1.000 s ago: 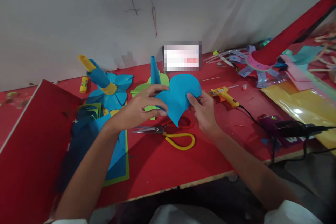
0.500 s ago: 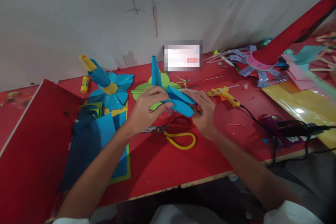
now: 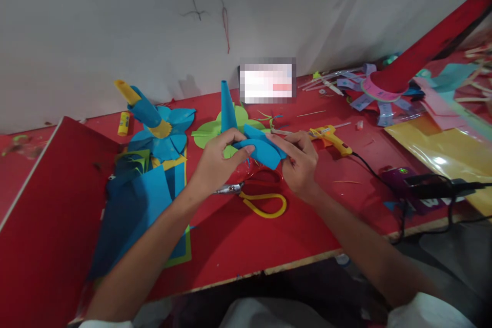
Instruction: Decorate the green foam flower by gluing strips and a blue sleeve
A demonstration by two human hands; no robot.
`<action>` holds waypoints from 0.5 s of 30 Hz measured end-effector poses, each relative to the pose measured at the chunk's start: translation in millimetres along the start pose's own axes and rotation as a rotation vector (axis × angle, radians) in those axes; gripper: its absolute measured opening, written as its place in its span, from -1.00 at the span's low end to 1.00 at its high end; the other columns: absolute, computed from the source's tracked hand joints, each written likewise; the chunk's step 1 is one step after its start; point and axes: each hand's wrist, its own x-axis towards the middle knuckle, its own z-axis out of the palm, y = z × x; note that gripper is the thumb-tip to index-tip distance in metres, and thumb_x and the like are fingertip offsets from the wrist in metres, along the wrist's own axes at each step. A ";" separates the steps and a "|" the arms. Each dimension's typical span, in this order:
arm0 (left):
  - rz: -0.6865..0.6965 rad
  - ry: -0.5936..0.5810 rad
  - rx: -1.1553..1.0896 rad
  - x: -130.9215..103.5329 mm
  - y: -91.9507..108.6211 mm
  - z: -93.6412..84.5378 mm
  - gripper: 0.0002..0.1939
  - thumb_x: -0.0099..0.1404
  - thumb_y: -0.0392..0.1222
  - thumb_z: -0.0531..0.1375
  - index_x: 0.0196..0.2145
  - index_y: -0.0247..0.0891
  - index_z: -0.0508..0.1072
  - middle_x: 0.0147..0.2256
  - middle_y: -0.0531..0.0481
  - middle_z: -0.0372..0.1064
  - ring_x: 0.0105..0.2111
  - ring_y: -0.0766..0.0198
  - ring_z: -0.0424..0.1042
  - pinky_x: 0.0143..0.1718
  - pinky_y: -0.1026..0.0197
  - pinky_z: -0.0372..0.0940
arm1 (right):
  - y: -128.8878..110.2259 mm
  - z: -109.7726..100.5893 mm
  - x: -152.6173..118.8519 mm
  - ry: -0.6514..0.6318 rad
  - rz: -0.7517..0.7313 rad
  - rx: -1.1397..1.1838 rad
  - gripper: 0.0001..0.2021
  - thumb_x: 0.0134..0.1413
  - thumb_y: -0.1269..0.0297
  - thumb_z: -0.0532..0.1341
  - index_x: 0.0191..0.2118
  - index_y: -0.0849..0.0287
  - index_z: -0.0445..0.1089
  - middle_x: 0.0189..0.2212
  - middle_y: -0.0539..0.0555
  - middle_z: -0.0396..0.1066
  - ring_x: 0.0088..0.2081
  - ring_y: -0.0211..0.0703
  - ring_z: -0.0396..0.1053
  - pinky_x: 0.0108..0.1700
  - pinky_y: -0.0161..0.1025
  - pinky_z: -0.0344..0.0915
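Note:
A folded blue paper piece [image 3: 263,149] is between my two hands. My left hand [image 3: 223,159] pinches its left end between thumb and fingers. At its right end my right hand [image 3: 298,161] has closed fingers on the paper, the index finger lying along its upper edge. Behind them a blue paper cone [image 3: 227,107] stands upright on green paper petals [image 3: 207,132]. Under and just in front of the hands lie scissors with a yellow and a red handle [image 3: 269,212]. A blue paper flower with a rolled stem [image 3: 177,128] is to the left.
On the red table [image 3: 238,246] are blue sheets [image 3: 134,210], a glue stick [image 3: 123,124], a yellow glue gun [image 3: 332,139] with its cord, and a blurred-out screen [image 3: 267,82] by the wall. A red post [image 3: 434,51] and a yellow sheet [image 3: 442,154] stand right.
The blue piece has turned slightly in my hands and its folds sit differently. My right hand has shifted a little right, its index finger now stretched along the paper.

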 end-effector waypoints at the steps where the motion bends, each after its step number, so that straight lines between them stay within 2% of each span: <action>1: -0.002 0.028 -0.018 0.1 -2.1 1.1 -0.79 0.37 -0.05 0.30 -0.32 -0.20 0.42 -0.34 0.05 0.41 -0.30 0.28 0.40 -0.24 0.24 0.34 | -1.2 -0.5 0.5 -0.019 -0.001 0.001 -0.46 0.29 0.52 0.08 0.17 -0.21 0.52 -0.29 0.08 0.36 -0.20 -0.06 0.40 -0.10 -0.03 0.46; 4: -0.017 0.122 -0.073 0.8 -7.7 3.2 -0.79 0.31 -0.11 0.36 -0.31 -0.21 0.40 -0.32 0.06 0.39 -0.28 0.31 0.40 -0.20 0.24 0.36 | -5.9 -1.5 1.5 -0.028 0.013 0.022 -0.44 0.26 0.51 0.07 0.25 -0.13 0.44 -0.14 0.14 0.44 -0.09 0.01 0.42 -0.02 0.04 0.46; 9: -0.058 0.281 -0.147 2.0 -11.2 2.0 -0.73 0.28 -0.13 0.38 -0.14 -0.17 0.41 -0.18 0.00 0.44 -0.17 0.29 0.46 -0.14 0.24 0.40 | -12.3 -0.2 -0.7 0.036 0.123 0.148 -0.56 0.35 0.37 0.12 0.27 -0.07 0.33 -0.21 0.08 0.45 -0.26 -0.08 0.41 -0.14 -0.04 0.48; 12: -0.086 0.277 -0.149 0.9 -11.1 3.6 -0.66 0.30 -0.09 0.37 -0.03 -0.14 0.41 -0.18 -0.01 0.44 -0.18 0.27 0.47 -0.20 0.25 0.40 | -14.7 2.2 -1.9 -0.020 0.136 0.213 -0.59 0.36 0.29 0.18 0.27 -0.05 0.30 -0.03 0.13 0.49 -0.14 -0.04 0.49 -0.15 -0.08 0.50; 15: -0.093 0.244 -0.122 -1.4 -10.6 8.1 -0.63 0.31 -0.11 0.36 0.02 -0.13 0.40 -0.21 0.01 0.44 -0.21 0.28 0.45 -0.21 0.25 0.39 | -15.9 5.1 -1.9 -0.047 0.151 0.250 -0.56 0.34 0.23 0.24 0.28 -0.02 0.28 0.14 0.19 0.44 0.02 0.03 0.50 -0.03 -0.03 0.51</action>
